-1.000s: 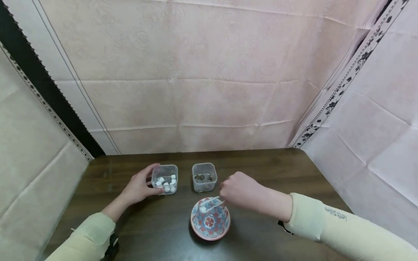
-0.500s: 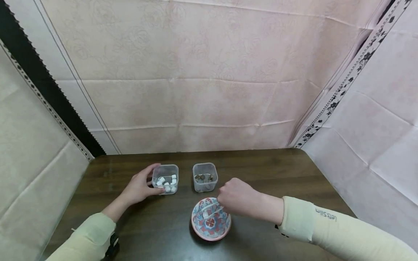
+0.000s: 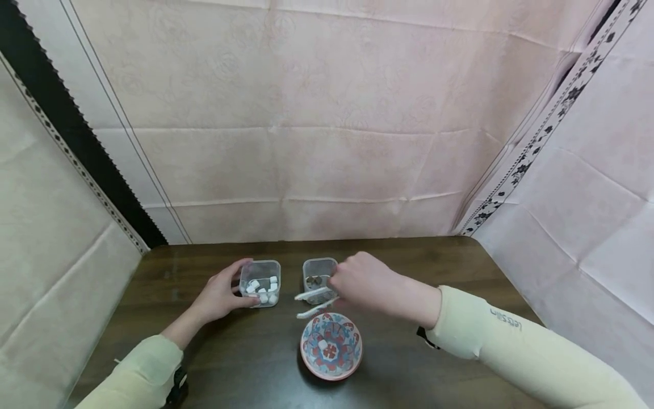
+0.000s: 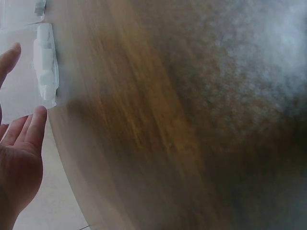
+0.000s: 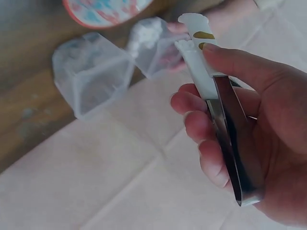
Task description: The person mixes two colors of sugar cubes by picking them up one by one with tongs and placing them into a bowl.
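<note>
Right hand (image 3: pixel 364 284), gripping tongs (image 5: pixel 231 110) (tips apart), near bowl (image 3: pixel 332 366)

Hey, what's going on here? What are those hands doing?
Someone's left hand holds a clear box with white pieces in it. Their right hand holds tongs, which are open and empty, near a second clear box with brownish bits inside. One white piece sits in the patterned bowl.
</note>
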### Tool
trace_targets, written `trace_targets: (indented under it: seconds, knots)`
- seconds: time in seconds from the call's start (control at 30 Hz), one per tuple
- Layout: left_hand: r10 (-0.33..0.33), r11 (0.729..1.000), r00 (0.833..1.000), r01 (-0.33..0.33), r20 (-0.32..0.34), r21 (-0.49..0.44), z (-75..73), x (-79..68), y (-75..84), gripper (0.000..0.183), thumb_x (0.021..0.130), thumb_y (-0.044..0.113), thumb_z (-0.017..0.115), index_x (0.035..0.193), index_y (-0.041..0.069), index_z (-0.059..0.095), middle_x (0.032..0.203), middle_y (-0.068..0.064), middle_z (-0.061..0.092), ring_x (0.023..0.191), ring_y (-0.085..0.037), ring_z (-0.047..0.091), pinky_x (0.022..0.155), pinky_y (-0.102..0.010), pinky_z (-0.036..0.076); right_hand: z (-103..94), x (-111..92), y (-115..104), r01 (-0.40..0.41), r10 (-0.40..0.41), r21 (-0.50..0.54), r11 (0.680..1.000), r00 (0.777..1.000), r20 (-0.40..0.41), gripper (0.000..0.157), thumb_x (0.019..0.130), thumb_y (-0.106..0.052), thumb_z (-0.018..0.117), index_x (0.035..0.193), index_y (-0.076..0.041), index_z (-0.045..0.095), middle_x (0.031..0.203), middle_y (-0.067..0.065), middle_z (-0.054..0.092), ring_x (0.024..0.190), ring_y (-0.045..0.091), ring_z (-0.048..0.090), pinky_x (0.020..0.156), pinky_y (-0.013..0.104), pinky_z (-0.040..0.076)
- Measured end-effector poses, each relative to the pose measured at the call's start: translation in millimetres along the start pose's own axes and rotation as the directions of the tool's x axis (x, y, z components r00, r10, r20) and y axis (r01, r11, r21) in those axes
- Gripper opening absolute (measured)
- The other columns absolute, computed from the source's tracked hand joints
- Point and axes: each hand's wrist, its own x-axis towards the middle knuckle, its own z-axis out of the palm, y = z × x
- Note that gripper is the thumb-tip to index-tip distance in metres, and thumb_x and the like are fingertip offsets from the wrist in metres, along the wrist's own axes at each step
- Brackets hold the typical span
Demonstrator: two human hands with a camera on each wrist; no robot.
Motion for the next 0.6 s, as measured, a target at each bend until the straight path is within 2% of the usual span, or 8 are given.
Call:
trace_targets:
  seconds: [0.13,0.33,0.47,0.6]
  knots:
    - [-0.015,1.000,1.000,0.015,-0.003,-0.005,0.5,-0.7,1.6,0.096,0.084,0.024,0.095,0.161,0.007,0.040,0.155,-0.027,0.050,0.137,-0.048,0.055,0.103,-0.051,0.058,-6.8,23.0,7.1,-0.013,0.014,0.052,0.999,1.000,-0.009,0.033,0.089,-0.051,0.085,0.079,-0.022,0.073,0.071,-0.007,0.067,0.057,0.012,0.058,0.047,0.030,0.047]
    - [-0.018,1.000,1.000,0.018,-0.006,-0.006,1.9,-2.2,-0.8,0.096,0.084,0.023,0.095,0.161,0.006,0.040,0.157,-0.027,0.049,0.138,-0.047,0.055,0.102,-0.049,0.059,-5.9,68.3,8.4,-0.062,0.054,0.070,0.996,0.992,0.113,0.036,0.092,-0.052,0.082,0.076,-0.022,0.068,0.066,-0.007,0.058,0.056,0.010,0.044,0.047,0.029,0.035]
    - [-0.025,1.000,1.000,0.025,-0.003,-0.015,1.9,-1.5,-0.4,0.097,0.084,0.021,0.095,0.162,0.006,0.039,0.158,-0.027,0.048,0.138,-0.047,0.055,0.102,-0.048,0.059,-1.5,94.3,7.7,-0.084,0.076,0.045,0.995,0.983,0.170,0.034,0.093,-0.052,0.080,0.080,-0.022,0.072,0.073,-0.007,0.064,0.059,0.012,0.051,0.051,0.032,0.049]
    - [-0.021,1.000,1.000,0.021,0.003,-0.021,0.7,-0.5,0.7,0.097,0.084,0.021,0.094,0.162,0.007,0.039,0.159,-0.026,0.048,0.139,-0.046,0.054,0.103,-0.047,0.058,1.7,114.5,5.7,-0.079,0.076,0.007,0.997,0.978,0.192,0.029,0.095,-0.051,0.079,0.090,-0.022,0.077,0.087,-0.006,0.073,0.071,0.015,0.064,0.061,0.034,0.058]
